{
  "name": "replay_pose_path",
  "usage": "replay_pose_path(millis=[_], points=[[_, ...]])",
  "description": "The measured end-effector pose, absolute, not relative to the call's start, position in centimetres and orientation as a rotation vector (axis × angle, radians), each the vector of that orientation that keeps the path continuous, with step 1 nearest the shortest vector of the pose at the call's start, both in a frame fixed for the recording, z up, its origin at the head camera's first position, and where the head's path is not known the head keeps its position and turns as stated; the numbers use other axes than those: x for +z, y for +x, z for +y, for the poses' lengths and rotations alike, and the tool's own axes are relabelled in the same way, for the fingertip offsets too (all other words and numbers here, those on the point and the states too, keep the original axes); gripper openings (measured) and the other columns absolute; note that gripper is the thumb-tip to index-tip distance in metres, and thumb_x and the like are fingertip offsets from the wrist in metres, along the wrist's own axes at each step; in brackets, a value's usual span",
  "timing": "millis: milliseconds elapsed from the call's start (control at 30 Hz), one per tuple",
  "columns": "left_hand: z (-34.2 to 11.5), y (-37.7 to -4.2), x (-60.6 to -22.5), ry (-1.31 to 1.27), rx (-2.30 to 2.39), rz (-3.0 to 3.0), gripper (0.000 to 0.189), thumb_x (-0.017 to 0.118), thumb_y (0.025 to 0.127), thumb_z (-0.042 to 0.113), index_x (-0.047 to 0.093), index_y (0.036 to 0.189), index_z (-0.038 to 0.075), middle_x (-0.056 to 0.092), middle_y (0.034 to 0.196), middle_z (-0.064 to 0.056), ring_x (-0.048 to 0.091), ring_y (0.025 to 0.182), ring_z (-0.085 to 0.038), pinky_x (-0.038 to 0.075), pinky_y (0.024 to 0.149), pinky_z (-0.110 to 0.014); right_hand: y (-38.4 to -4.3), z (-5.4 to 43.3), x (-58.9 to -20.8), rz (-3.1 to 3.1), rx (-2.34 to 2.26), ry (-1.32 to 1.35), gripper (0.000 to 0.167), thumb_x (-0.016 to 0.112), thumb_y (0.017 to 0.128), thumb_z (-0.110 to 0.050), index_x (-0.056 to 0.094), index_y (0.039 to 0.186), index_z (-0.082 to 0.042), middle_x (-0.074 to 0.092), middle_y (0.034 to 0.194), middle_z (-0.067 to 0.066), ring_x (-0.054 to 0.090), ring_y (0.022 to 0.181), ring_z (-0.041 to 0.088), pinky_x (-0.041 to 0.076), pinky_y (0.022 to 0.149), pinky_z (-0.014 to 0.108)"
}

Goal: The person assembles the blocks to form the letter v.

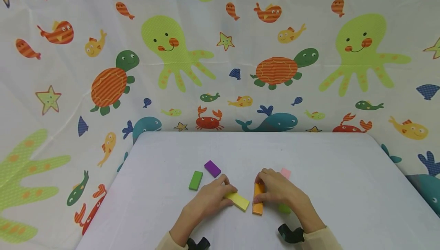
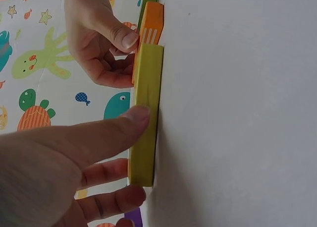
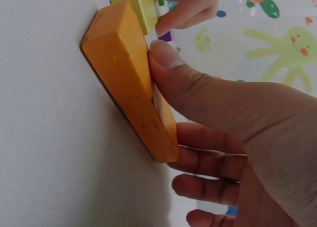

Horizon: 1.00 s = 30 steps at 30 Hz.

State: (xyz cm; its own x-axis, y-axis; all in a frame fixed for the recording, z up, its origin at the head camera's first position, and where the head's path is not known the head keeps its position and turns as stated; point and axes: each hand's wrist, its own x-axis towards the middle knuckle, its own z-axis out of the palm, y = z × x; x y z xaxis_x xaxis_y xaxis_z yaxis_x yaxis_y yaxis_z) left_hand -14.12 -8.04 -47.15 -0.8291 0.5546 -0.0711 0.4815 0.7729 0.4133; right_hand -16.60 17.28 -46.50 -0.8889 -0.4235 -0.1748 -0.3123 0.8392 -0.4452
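My left hand pinches a flat yellow block by its left end, thumb on the near side and fingers on the far side. An orange block of similar shape lies just to the right, gripped by my right hand. In the right wrist view, the thumb presses along the orange block and the fingertips meet its far end. Pale stripes mark the orange block in the left wrist view. Both blocks rest on the white table, with a narrow gap between them in the head view.
Left of the hands lie a green block and a purple block. A pink block and a light green block are partly hidden by the right hand and wrist. A sea-animal cloth hangs behind the white table.
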Motion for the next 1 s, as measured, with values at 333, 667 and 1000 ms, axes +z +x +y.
replay_pose_path(millis=[333,667,1000], points=[[-7.5,-14.1,-47.1,0.658,0.532,2.869,0.061,0.077,0.082,0.053,0.064,0.132,0.022,0.053,0.113,0.001,0.049,0.074,-0.006,0.046,0.066,-0.019,-16.5,17.2,-46.4,2.759,-0.583,-0.538,0.057,0.086,0.069,-0.053,0.066,0.108,-0.016,0.059,0.099,-0.005,0.05,0.094,0.015,0.052,0.092,0.04],[-7.0,-13.7,-47.2,0.449,0.455,2.982,0.086,0.075,0.072,0.072,0.062,0.13,0.01,0.058,0.113,-0.008,0.052,0.075,-0.012,0.049,0.064,-0.027,-16.3,17.1,-46.2,2.745,-0.583,-0.526,0.06,0.088,0.066,-0.052,0.066,0.109,-0.016,0.058,0.1,-0.005,0.05,0.096,0.015,0.052,0.092,0.041],[-6.7,-13.4,-47.2,0.318,0.43,2.987,0.093,0.076,0.061,0.079,0.059,0.117,0.007,0.047,0.095,-0.004,0.047,0.066,-0.013,0.035,0.052,-0.024,-16.3,17.4,-46.1,2.726,-0.587,-0.572,0.07,0.091,0.06,-0.053,0.065,0.112,-0.014,0.057,0.101,-0.005,0.049,0.098,0.015,0.051,0.096,0.043]])
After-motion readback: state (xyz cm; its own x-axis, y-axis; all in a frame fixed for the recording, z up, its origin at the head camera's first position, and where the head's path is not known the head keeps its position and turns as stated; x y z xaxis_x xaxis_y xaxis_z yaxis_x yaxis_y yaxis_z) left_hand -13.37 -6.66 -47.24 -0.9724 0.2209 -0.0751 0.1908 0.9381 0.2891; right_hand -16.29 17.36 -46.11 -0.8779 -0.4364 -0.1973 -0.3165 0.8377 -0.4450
